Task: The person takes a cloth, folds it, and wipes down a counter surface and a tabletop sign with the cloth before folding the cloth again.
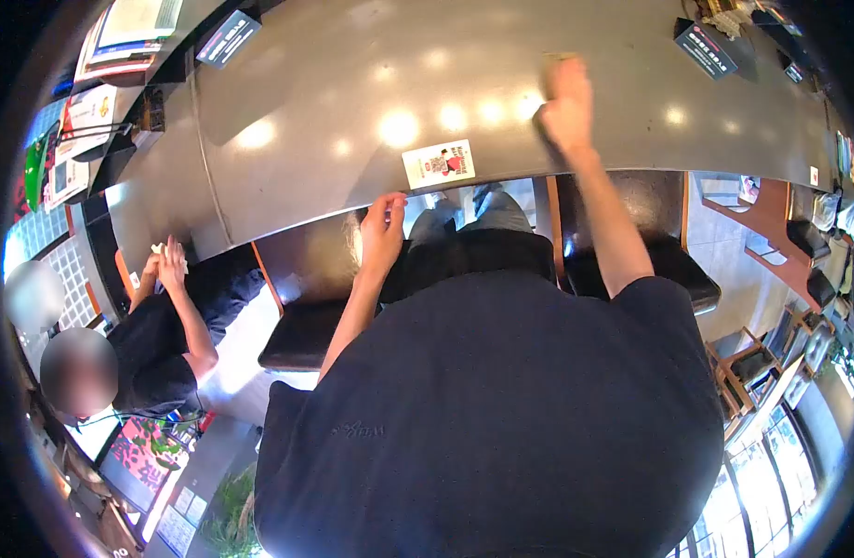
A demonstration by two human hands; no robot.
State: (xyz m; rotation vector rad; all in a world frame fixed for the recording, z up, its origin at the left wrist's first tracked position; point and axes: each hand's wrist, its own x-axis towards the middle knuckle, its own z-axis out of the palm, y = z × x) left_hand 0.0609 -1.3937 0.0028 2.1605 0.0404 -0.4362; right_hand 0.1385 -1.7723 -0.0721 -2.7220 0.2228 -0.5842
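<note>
My right hand (568,107) reaches far across the grey counter (324,84), slightly blurred, its fingers pressed down on a small yellowish flat thing that is mostly hidden. Only a thin edge of that yellowish thing (559,56) shows past the fingertips. Close to the counter's near edge is my left hand (385,228), fingers loosely bent and slightly apart, with nothing visible in it. Just beyond it, a white printed card (439,165) with a code and a red-and-black picture lies flat on the counter.
Dark sign blocks stand at the far left (229,39) and far right (706,49). Dark chairs (306,270) are pushed against the near edge. At left, another person (152,363) sits with hands together by the counter. Books (134,37) are stacked at upper left.
</note>
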